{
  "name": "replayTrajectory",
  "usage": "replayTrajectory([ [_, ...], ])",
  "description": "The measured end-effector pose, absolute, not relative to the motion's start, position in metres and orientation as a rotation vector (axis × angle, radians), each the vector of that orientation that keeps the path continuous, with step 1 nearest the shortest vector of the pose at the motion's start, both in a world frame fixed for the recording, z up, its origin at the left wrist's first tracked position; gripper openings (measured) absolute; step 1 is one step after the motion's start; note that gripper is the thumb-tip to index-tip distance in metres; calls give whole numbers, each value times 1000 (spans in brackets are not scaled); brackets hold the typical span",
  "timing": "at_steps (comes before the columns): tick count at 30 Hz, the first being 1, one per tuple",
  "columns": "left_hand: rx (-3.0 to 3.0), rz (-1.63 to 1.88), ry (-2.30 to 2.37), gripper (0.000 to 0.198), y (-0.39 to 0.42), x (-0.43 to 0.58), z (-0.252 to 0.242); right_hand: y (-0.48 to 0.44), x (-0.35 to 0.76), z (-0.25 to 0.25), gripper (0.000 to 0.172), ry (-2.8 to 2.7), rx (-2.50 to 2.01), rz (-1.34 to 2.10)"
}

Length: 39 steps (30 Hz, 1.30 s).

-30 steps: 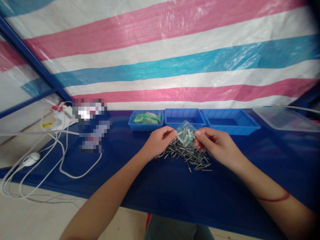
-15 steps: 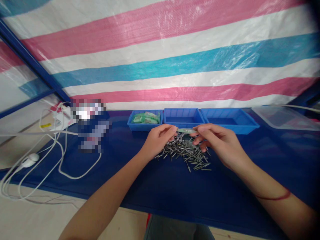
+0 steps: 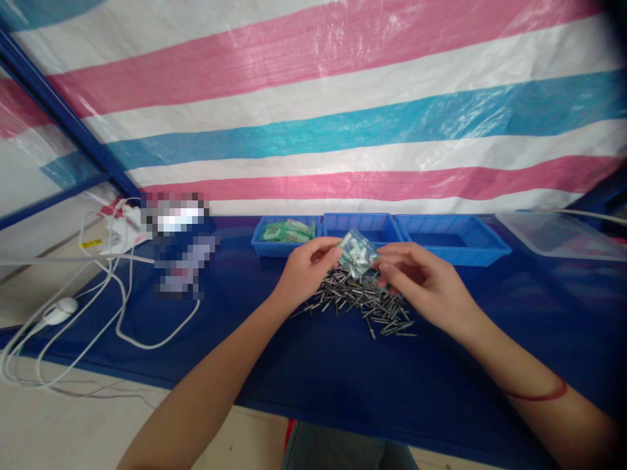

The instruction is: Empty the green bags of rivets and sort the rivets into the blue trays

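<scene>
Between my two hands is a small clear plastic bag (image 3: 358,254) with a green tint and small metallic pieces inside. My left hand (image 3: 308,271) pinches its left edge between thumb and fingers. At its right edge, my right hand (image 3: 426,281) grips it with thumb and fingertips. Just below the bag, a loose pile of metal pop rivets (image 3: 365,297) lies on the blue table (image 3: 313,365). The bag and both hands cover the back of the pile.
Behind the hands stand three blue bins: the left bin (image 3: 277,250) holds green-tinted bags, beside a middle bin (image 3: 360,222) and a right bin (image 3: 450,251). A clear plastic lid (image 3: 558,232) lies far right. White cables (image 3: 120,313) and a power strip (image 3: 125,232) occupy the left.
The bag was seen nearly edge-on; now its broad face is tilted toward me. My right hand's fingers have closed in nearer the bag's edge.
</scene>
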State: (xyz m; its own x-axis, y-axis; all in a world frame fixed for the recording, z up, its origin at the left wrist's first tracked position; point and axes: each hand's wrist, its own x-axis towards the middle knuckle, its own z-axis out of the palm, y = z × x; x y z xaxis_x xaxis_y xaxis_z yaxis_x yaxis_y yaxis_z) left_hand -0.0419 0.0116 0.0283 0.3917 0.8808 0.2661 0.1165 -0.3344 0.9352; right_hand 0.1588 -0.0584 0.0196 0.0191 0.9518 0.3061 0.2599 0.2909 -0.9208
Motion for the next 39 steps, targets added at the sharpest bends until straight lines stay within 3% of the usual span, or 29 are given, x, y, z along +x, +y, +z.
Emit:
replayTrajectory([
  [9, 1710, 1631, 1390, 37, 65, -98, 40, -56, 165, 15, 37, -1566, -1304, 690],
  [13, 2145, 1301, 1753, 28, 75, -113, 32, -55, 168, 16, 17, -1827, -1418, 497],
  [18, 2416, 1050, 1961, 28, 68, -108, 30, -54, 169, 19, 16, -2225, -1342, 249],
  [23, 2623, 1225, 1483, 30, 46, -90, 43, -54, 175, 19, 25, -2347, -1280, 222],
  [29, 2798, 586, 662, 41, 3, -54, 34, -53, 183, 24, 18, -2367, -1337, 243],
  [34, 2838, 531, 604, 61, -11, -38, 14, -50, 182, 18, 20, -2334, -1413, 129],
  [39, 2869, 493, 659, 65, -16, -33, 6, -47, 178, 10, 28, -2348, -1482, 19],
])
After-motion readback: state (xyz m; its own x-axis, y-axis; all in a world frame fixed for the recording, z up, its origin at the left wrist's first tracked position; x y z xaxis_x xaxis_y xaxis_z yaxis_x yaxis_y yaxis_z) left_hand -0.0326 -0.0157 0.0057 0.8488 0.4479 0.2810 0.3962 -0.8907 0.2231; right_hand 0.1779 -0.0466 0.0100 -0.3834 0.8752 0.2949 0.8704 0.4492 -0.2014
